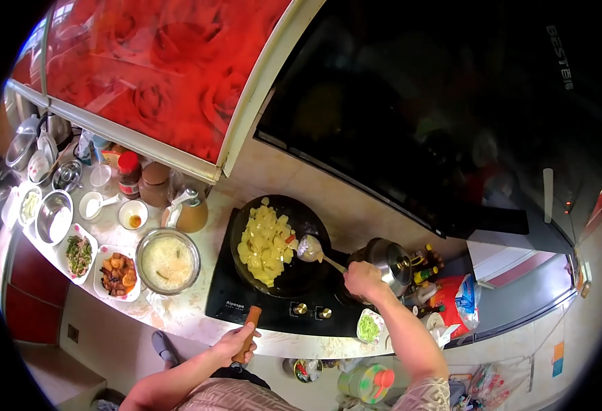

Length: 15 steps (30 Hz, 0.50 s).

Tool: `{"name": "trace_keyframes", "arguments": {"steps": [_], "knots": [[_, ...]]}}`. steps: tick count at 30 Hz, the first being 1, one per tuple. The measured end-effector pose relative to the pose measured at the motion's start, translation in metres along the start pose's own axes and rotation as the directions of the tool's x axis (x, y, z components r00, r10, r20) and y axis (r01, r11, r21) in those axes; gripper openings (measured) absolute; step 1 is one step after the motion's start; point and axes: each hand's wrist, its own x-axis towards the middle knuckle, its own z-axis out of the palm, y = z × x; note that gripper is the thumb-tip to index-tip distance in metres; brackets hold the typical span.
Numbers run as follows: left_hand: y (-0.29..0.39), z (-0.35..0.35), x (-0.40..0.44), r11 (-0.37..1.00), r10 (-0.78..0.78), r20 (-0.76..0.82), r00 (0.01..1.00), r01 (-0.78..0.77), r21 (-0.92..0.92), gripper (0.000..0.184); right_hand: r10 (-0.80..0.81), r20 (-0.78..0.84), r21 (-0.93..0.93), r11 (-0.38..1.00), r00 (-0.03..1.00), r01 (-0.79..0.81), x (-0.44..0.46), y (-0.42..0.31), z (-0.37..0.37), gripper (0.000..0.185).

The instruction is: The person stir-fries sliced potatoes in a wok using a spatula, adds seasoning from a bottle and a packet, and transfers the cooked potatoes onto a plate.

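My left hand (244,344) is closed around the wooden handle (252,319) of a black wok (312,214) on the left burner. Pale yellow slices (265,243) that look like potato fill the wok's left side, with a few red bits among them. In my right hand (364,279) is the handle of a metal spatula (309,248). Its rounded head rests inside the wok, at the right edge of the slices. A lidded pot (388,260) stands just behind my right hand. Near my right forearm sits a small dish of chopped green onion (369,327).
Left of the stove (232,308) stand a bowl of pale liquid (168,262), a plate of braised meat (118,273), a plate of greens (79,255) and several jars (129,175). A dark range hood (397,123) overhangs the stove. A red bag (455,301) lies at right.
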Motion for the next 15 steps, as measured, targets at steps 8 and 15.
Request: {"name": "trace_keyframes", "arguments": {"steps": [8,15], "knots": [[0.003,0.004,-0.007,1.0,-0.008,-0.008,1.0,0.008,0.023,0.048,-0.104,0.104,0.532,0.846,0.989,0.033,0.058,-0.028,0.047,0.042],[-0.001,0.002,-0.002,0.999,0.017,0.0,1.0,-0.017,0.031,0.05,-0.145,-0.018,-0.033,0.989,0.989,0.144,-0.008,0.001,-0.016,0.035]]}}
